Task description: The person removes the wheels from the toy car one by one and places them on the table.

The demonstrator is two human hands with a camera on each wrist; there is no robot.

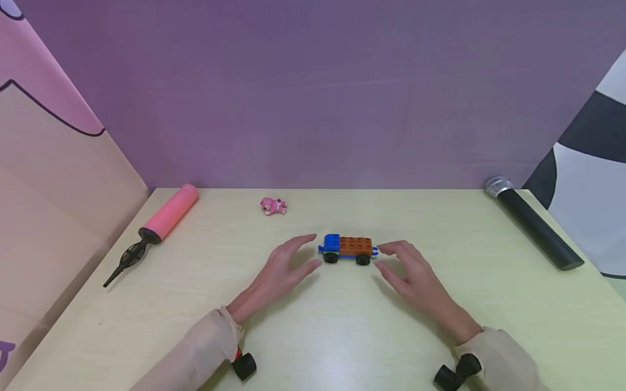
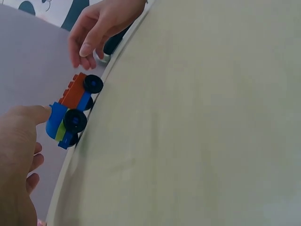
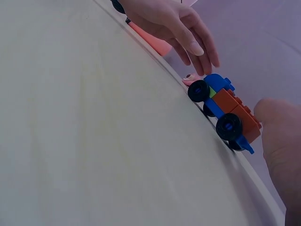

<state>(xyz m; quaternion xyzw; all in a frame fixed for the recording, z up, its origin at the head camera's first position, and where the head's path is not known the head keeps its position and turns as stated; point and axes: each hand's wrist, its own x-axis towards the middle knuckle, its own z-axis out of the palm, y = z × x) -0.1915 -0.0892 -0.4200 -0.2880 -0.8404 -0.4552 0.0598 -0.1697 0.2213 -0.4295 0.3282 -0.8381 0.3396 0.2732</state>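
A toy truck (image 1: 348,248) built of blocks, with a blue cab, orange studded bricks and black wheels, stands on its wheels in the middle of the table. To its left is my left hand (image 1: 283,267), thumb and fingers spread apart, fingertips a little short of the cab. My right hand (image 1: 415,277) is on the other side, its fingers parted and the fingertips close to the blue rear hook. Neither hand holds anything. In the left wrist view the truck (image 2: 73,110) shows its wheels side-on, between both hands; the right wrist view shows the truck (image 3: 225,113) likewise.
A small pink bear figure (image 1: 273,206) lies behind the truck, toward the table's back edge. At the left is a pink hand pump (image 1: 171,214) with a black nozzle. A black microphone (image 1: 535,225) with a silver head lies at the right. A purple wall rises behind the table.
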